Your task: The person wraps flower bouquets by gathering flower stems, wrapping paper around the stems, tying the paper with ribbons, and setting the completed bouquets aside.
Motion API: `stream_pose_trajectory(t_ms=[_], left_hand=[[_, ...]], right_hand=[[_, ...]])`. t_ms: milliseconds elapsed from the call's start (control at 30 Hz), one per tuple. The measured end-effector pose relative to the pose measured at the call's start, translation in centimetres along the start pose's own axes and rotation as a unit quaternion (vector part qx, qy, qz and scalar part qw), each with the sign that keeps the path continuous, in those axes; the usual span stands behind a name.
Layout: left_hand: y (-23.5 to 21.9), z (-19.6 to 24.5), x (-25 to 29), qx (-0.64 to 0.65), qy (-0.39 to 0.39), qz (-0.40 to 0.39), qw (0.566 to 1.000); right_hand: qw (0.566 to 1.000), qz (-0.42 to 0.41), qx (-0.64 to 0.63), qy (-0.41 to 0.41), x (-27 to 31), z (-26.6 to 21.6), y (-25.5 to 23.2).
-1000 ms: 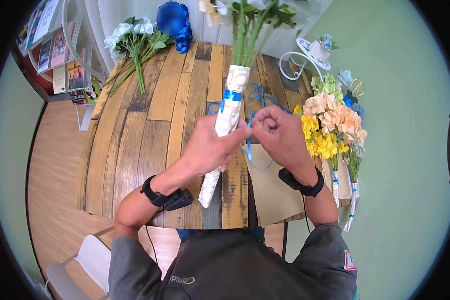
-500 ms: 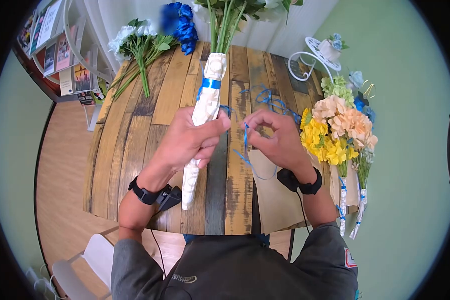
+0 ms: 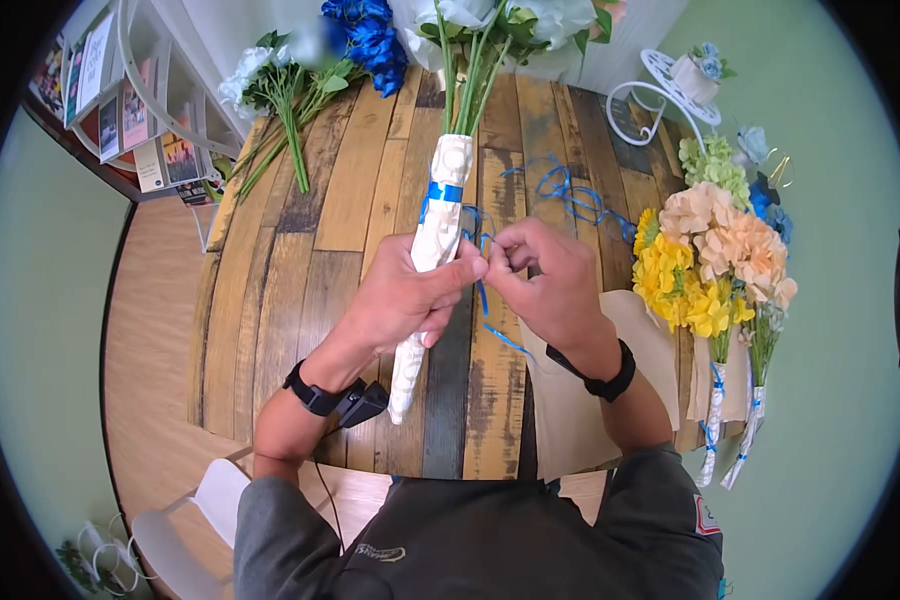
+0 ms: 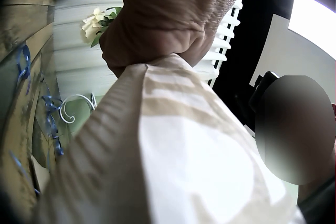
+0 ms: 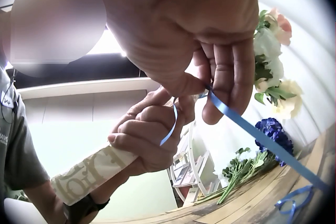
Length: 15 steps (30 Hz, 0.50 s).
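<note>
My left hand grips a flower bouquet's stems, wrapped in white patterned paper and held tilted over the table. A blue ribbon band circles the wrap above that hand. Green stems rise from the paper to pale flowers at the top of the head view. Close beside the left thumb, my right hand pinches a thin blue ribbon between thumb and fingertips. One ribbon end dangles below the hands. In the left wrist view the paper wrap fills the foreground.
Loose curled ribbon lies on the wooden table. Brown paper lies under the right forearm. Finished-looking yellow and peach bouquets lie at the right edge. White flowers, blue flowers and a white stand are farther back.
Half a second ago the hands stood apart; now the right fingertips are back close to the left thumb, with the ribbon still pinched. The wrapped bouquet has shifted and the head view has turned slightly.
</note>
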<state>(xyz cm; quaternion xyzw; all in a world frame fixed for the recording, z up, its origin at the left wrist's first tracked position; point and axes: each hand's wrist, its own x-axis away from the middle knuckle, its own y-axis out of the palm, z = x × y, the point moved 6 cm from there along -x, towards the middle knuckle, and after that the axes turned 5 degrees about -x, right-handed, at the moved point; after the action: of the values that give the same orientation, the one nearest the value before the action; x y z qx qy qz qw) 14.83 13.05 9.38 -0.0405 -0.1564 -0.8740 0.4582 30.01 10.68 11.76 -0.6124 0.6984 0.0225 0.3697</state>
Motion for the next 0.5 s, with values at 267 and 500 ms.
stream_pose_trajectory(t_ms=[267,500], left_hand=[[-0.6,-0.1,-0.4,-0.019,-0.013,0.042,0.999],[-0.6,-0.2,-0.3,0.004,-0.045,0.049,0.998]], right_hand=[[0.986,-0.029,-0.146,0.075,0.7,2.5,0.0],[0.88,-0.138,-0.385,0.242,0.7,3.5,0.5]])
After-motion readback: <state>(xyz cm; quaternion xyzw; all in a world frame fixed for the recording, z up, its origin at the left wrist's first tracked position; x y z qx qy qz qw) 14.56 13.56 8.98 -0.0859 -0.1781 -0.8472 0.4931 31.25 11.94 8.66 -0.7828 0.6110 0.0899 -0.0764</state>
